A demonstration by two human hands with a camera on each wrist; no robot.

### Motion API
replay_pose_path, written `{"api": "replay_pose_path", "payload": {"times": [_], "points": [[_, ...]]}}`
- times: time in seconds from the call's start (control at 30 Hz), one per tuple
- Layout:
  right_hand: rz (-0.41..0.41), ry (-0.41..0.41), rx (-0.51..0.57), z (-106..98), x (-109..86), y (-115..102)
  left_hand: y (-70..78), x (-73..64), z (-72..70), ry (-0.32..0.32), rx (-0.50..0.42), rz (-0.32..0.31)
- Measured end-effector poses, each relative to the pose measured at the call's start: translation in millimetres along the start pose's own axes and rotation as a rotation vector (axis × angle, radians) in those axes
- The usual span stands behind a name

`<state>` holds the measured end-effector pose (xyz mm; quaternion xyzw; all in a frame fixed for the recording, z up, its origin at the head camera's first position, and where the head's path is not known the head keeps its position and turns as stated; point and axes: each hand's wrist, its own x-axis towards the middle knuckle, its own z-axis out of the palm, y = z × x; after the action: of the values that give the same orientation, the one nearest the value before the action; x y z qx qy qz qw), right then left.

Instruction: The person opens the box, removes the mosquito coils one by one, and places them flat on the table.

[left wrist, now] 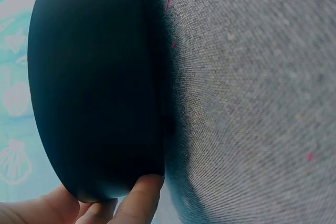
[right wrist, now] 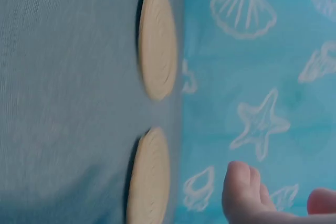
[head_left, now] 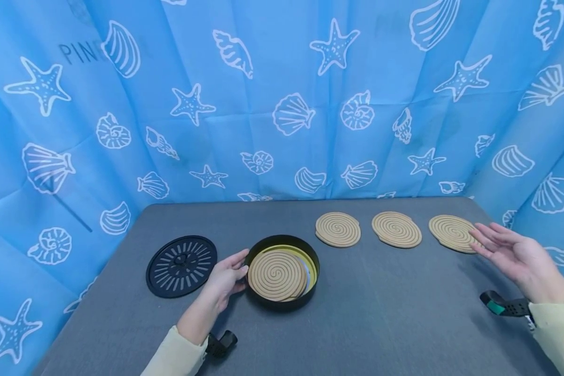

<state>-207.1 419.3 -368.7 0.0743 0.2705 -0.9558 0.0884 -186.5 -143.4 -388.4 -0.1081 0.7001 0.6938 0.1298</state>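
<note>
A round black tin (head_left: 282,308) with a yellow inside holds tan mosquito coils (head_left: 274,274), the top one tilted against the rim. My left hand (head_left: 225,277) grips the tin's left side; in the left wrist view, fingertips (left wrist: 142,198) press the dark outer wall (left wrist: 94,87). Out to the right, my right hand (head_left: 521,256) is raised with fingers spread loosely and nothing in it. Its fingertips overlap the rightmost loose mosquito coil (head_left: 453,232) in the head view. Two more flat coils, a middle one (head_left: 397,230) and a left one (head_left: 337,230), lie in the same row.
A black slotted lid (head_left: 180,266) with a small central knob lies left of the tin. Everything rests on a grey cloth-covered table (head_left: 380,324). A blue curtain (head_left: 282,68) with white shells and starfish hangs behind and along both sides.
</note>
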Motion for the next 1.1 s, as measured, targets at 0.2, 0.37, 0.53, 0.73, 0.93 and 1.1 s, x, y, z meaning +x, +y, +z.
{"api": "replay_pose_path", "payload": {"times": [0.2,0.37,0.53,0.73,0.93,1.1], "points": [[0.058,-0.195,0.082,18.7,-5.6,16.4,-0.2,0.6,0.1,0.004,0.001,0.000],[0.089,-0.324,0.055,37.0,-9.7,29.7,-1.0,0.9,0.8,0.002,0.009,0.006],[0.122,-0.430,-0.003,54.7,-11.6,47.1,-1.6,0.7,1.7,0.006,0.007,0.003],[0.110,-0.480,-0.176,78.8,-6.9,75.6,-1.2,0.2,1.0,0.009,0.004,0.009],[0.093,-0.430,-0.337,94.4,-5.0,100.2,-1.3,0.4,1.6,0.014,0.003,0.017],[0.090,-0.411,-0.451,106.6,-5.2,118.8,-1.5,0.0,0.8,0.015,0.001,0.011]]}}
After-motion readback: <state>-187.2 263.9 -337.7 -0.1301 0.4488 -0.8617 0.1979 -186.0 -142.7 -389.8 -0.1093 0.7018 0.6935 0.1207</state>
